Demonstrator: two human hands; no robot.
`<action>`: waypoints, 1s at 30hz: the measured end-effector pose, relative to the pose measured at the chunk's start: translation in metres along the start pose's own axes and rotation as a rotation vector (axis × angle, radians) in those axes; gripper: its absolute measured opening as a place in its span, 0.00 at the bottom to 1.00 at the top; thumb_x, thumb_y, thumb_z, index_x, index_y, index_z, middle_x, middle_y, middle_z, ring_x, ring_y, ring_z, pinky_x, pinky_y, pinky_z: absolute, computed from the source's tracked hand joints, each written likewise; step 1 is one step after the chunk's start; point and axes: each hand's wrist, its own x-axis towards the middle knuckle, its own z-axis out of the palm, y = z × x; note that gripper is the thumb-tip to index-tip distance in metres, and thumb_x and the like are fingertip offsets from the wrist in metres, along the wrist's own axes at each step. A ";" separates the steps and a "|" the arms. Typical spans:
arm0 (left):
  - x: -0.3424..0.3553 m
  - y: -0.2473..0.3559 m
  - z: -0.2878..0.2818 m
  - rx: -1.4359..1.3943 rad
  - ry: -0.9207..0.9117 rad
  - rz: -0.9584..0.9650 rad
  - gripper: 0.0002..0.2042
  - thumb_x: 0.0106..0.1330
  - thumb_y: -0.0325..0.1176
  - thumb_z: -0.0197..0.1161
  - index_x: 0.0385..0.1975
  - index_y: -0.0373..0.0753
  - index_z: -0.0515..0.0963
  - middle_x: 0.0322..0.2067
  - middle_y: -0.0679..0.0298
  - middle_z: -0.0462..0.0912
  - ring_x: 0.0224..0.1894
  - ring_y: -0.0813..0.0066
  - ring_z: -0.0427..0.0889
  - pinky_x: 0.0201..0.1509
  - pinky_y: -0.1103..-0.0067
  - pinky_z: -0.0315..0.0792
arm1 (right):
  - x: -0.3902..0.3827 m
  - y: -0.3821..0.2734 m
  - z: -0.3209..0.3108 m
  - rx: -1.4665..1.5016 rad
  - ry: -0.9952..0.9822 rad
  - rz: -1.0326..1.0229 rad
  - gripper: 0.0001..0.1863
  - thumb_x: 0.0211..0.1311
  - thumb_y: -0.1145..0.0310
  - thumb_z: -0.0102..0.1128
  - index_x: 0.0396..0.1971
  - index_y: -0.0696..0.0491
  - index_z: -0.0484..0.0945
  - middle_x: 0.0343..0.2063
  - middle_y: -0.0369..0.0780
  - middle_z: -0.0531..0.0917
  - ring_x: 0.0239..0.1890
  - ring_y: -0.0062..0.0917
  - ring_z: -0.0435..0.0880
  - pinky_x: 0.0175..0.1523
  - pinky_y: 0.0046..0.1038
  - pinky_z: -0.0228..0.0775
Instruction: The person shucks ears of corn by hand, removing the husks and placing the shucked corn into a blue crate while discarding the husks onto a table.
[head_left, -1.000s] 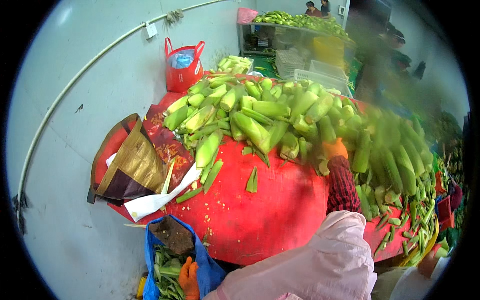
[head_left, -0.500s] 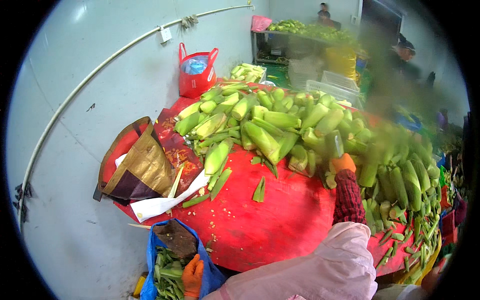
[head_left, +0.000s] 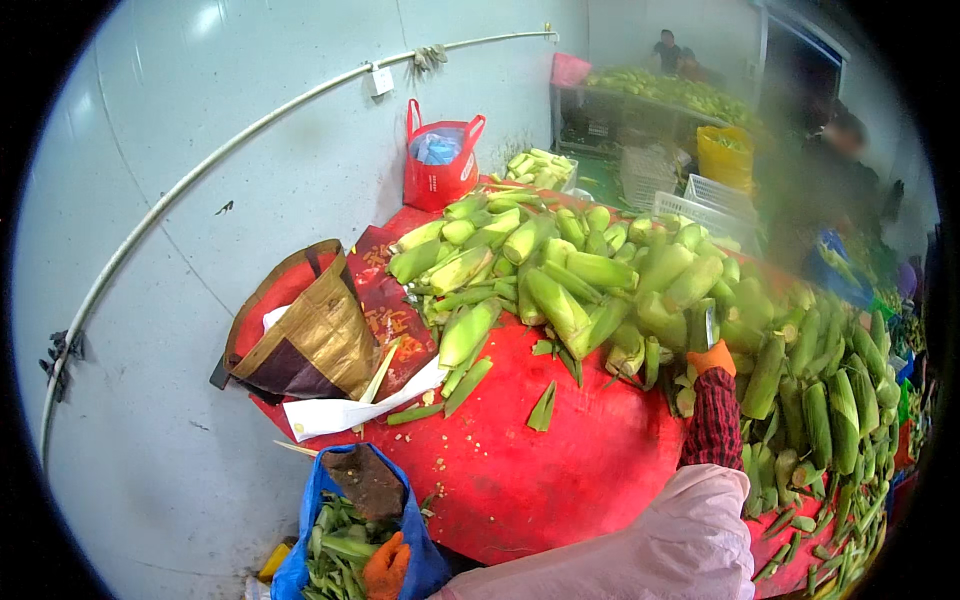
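Green unhusked corn cobs (head_left: 560,310) lie heaped across a red-topped table (head_left: 550,470). My right hand (head_left: 712,362), in an orange glove, grips a metal blade (head_left: 708,322) held upright against the right part of the heap. My left hand (head_left: 385,568), also gloved in orange, is low at a blue bag (head_left: 425,548) holding loose green husks (head_left: 330,555) and a brown rough piece (head_left: 362,478). Its fingers are curled; what they hold, if anything, I cannot make out. Husk scraps lie under the heap's lower right end.
A gold-and-red bag (head_left: 325,345) and white strip (head_left: 330,415) lie left, beside a wall (head_left: 150,330). A red tote (head_left: 435,180) stands behind the heap. Crates (head_left: 720,200), a yellow sack (head_left: 725,155) and blurred people (head_left: 835,175) are at the back right.
The view has turned, so the scene sits further right and slightly lower. The blade in my right hand, hidden a second ago, now shows upright above the orange glove.
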 end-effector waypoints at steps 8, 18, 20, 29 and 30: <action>0.009 0.054 0.005 -0.092 -0.126 0.024 0.17 0.72 0.42 0.58 0.51 0.36 0.79 0.43 0.52 0.84 0.45 0.55 0.81 0.51 0.68 0.73 | -0.034 -0.011 -0.024 0.108 -0.224 0.025 0.34 0.39 0.42 0.77 0.30 0.62 0.82 0.25 0.49 0.85 0.25 0.38 0.86 0.34 0.36 0.78; 0.051 0.034 0.006 -0.845 -0.186 0.056 0.22 0.76 0.39 0.52 0.65 0.35 0.69 0.51 0.59 0.82 0.49 0.72 0.82 0.53 0.76 0.75 | -0.312 -0.069 0.097 1.043 -1.274 -0.066 0.19 0.61 0.56 0.68 0.41 0.56 0.83 0.29 0.38 0.86 0.24 0.23 0.85 0.27 0.23 0.76; 0.048 0.028 0.006 -0.974 -0.153 0.051 0.24 0.77 0.44 0.50 0.68 0.38 0.65 0.55 0.59 0.79 0.52 0.69 0.80 0.56 0.74 0.74 | -0.389 -0.106 0.079 0.867 -1.530 -0.150 0.19 0.61 0.52 0.67 0.38 0.55 0.82 0.23 0.35 0.83 0.19 0.17 0.79 0.22 0.21 0.68; -0.026 -0.057 -0.048 -1.980 0.027 -0.020 0.34 0.65 0.59 0.62 0.61 0.37 0.72 0.58 0.55 0.77 0.60 0.57 0.77 0.63 0.59 0.73 | -0.547 -0.120 0.044 0.589 -1.985 -0.407 0.29 0.70 0.61 0.55 0.68 0.50 0.65 0.39 0.39 0.88 0.17 0.18 0.76 0.23 0.22 0.68; -0.030 -0.079 -0.044 -2.053 0.021 -0.008 0.33 0.66 0.59 0.62 0.60 0.37 0.73 0.57 0.55 0.78 0.59 0.56 0.78 0.62 0.59 0.74 | -0.556 -0.117 0.039 0.525 -2.021 -0.439 0.31 0.70 0.62 0.55 0.71 0.50 0.60 0.39 0.40 0.88 0.17 0.20 0.77 0.24 0.24 0.70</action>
